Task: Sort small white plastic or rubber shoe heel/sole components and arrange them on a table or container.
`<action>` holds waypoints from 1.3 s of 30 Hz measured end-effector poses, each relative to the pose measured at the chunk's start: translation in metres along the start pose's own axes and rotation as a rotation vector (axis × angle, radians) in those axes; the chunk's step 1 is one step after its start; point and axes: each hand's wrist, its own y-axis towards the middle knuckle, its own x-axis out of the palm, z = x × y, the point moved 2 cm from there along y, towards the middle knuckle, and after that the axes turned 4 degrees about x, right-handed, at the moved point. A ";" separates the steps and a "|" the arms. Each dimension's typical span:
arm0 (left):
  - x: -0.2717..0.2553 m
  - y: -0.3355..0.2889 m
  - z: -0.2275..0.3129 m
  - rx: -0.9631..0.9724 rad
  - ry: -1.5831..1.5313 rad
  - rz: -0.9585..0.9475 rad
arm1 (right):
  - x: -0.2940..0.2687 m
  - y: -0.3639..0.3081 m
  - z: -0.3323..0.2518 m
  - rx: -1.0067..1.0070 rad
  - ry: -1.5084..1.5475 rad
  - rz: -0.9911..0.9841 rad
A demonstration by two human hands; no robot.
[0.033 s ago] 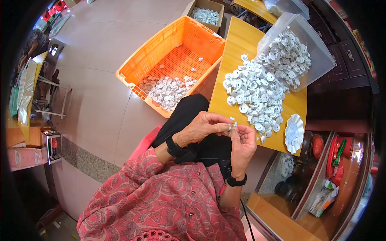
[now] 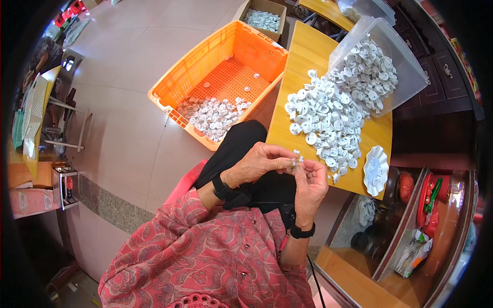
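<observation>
Over my lap at the table's front edge, my left hand point(image 2: 261, 164) and my right hand point(image 2: 310, 186) meet fingertip to fingertip. Both are closed in a pinch on a small white plastic part point(image 2: 294, 161), mostly covered by the fingers, so its exact shape cannot be made out. Just beyond the fingertips lie a couple of tiny white pieces point(image 2: 301, 158). A large heap of white round plastic parts point(image 2: 328, 120) spreads over the yellow table point(image 2: 303, 51). It spills from a clear plastic bin point(image 2: 411, 77) tipped on its side.
Left of the table stands an orange perforated crate point(image 2: 200, 61) with similar white parts at its near end. A white scalloped dish point(image 2: 371, 177) of small clear pieces sits at the table's right corner. Behind is a cardboard box point(image 2: 280, 11); at lower right, an open shelf unit point(image 2: 354, 277).
</observation>
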 end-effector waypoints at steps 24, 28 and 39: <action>-0.137 0.017 0.013 0.277 0.641 1.058 | -0.049 0.004 0.035 -0.012 -0.262 0.218; -0.091 0.031 0.012 0.436 0.790 0.850 | -0.058 -0.002 0.042 -0.009 -0.405 0.242; -0.010 0.069 0.014 0.627 1.179 0.131 | -0.048 -0.011 0.043 -0.170 -0.779 0.151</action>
